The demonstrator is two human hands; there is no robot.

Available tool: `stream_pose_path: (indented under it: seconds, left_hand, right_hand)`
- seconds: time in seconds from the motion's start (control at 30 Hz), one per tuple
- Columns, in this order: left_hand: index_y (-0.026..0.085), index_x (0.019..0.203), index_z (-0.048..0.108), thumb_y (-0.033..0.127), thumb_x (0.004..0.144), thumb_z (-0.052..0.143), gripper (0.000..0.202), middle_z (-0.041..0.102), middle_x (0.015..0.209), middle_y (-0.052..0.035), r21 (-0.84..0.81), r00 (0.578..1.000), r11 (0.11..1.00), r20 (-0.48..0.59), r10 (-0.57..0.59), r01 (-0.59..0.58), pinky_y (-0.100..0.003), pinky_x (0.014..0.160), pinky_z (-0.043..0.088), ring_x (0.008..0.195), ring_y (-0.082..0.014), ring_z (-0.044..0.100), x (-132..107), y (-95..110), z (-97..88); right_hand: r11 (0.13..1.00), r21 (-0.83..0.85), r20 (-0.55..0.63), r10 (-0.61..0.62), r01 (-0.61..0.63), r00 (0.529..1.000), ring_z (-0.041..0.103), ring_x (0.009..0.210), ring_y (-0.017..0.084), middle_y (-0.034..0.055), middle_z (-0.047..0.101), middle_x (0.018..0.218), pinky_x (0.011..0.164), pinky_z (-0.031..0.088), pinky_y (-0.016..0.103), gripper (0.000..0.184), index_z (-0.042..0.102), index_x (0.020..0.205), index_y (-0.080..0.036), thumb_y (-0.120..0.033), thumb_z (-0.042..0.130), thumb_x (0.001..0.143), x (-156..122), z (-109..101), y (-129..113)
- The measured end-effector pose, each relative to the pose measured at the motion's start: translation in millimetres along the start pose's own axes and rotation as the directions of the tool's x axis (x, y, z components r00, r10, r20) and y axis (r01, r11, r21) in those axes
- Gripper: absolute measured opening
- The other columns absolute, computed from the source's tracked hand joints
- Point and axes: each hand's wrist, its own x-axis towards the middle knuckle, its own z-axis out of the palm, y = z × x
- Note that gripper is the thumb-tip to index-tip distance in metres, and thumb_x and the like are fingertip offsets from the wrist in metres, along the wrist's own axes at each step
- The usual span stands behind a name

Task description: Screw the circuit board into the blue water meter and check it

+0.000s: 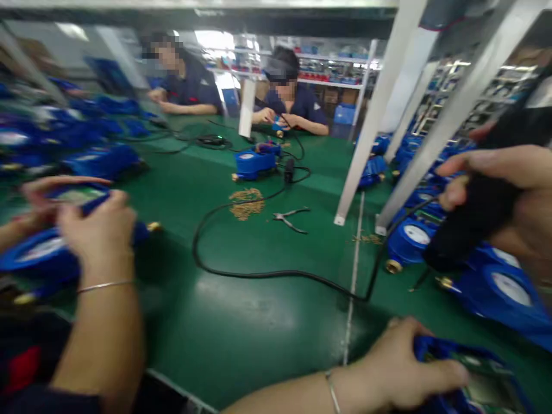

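My left hand [397, 368] reaches in from the bottom and grips the near side of a blue meter housing [491, 376], with a green circuit board and a display in its top. At the right edge, my right hand [526, 195] is wrapped round a black electric screwdriver [470, 224]. The screwdriver slants down to the left, and its thin bit [419, 280] is in the air, apart from the housing. A black cord [276, 274] curves across the green table near it. Part of the housing is cut off by the frame.
At left a co-worker's hands [95, 224] hold another blue meter [80, 195]. Two people sit across the green table [254, 322]. Pliers [291, 219] lie near a pile of small brass-coloured screws [246, 204]. White posts [366, 126] rise at right, beside several blue meters [416, 236].
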Motion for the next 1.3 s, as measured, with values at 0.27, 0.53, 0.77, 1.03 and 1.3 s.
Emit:
stream_pose_path:
  seconds: [0.27,0.53,0.77,1.03,1.3]
  left_hand:
    - [0.017,0.106,0.056,0.060,0.072,0.067,0.055,0.056,0.109,-0.0099,-0.028,1.000,0.999,0.015,-0.020,0.020,-0.043,0.090,0.045,0.100,-0.0275,0.054,16,-6,0.1]
    - [0.019,0.099,0.057,0.060,0.072,0.068,0.051,0.058,0.100,-0.0078,-0.009,1.000,1.000,0.013,0.021,-0.021,-0.046,0.090,0.044,0.099,-0.0275,0.054,18,-3,-0.3]
    - [0.019,0.100,0.057,0.059,0.076,0.065,0.047,0.058,0.099,-0.0070,-0.016,0.998,0.999,0.030,0.046,-0.045,-0.045,0.089,0.045,0.096,-0.0255,0.056,21,-4,-0.4]
    - [0.019,0.101,0.058,0.059,0.076,0.064,0.047,0.057,0.101,-0.0080,-0.017,0.998,0.999,0.034,0.051,-0.051,-0.046,0.090,0.045,0.100,-0.0269,0.054,19,-1,-0.2]
    - [0.019,0.100,0.057,0.059,0.077,0.063,0.046,0.057,0.099,-0.0079,0.000,0.997,0.998,0.032,0.064,-0.064,-0.049,0.094,0.043,0.101,-0.0274,0.055,18,0,0.9]
  right_hand:
    - [0.999,-0.015,-0.031,0.028,-0.028,0.999,0.056,0.048,0.014,0.0033,0.065,0.070,0.042,0.045,0.027,0.020,0.060,0.089,-0.017,-0.018,0.062,0.069,-11,-5,-14]
    - [0.996,-0.088,-0.066,-0.017,0.011,0.998,0.056,0.047,0.018,0.0053,0.065,0.071,0.040,0.041,0.033,0.015,0.066,0.084,-0.018,-0.015,0.054,0.077,-28,-26,-19]
    - [0.986,-0.168,-0.090,-0.031,0.016,0.995,0.054,0.049,0.019,0.0063,0.063,0.073,0.040,0.039,0.035,0.007,0.061,0.075,-0.021,-0.021,0.056,0.070,-38,-27,-20]
    - [0.978,-0.204,-0.079,-0.058,0.041,0.995,0.055,0.052,0.019,0.0049,0.062,0.078,0.041,0.041,0.034,0.008,0.058,0.074,-0.020,-0.027,0.059,0.068,-42,-25,-14]
    - [0.977,-0.204,-0.057,-0.083,0.069,0.995,0.057,0.052,0.020,0.0057,0.065,0.079,0.040,0.043,0.034,0.018,0.062,0.084,-0.019,-0.029,0.062,0.070,-40,-26,-7]
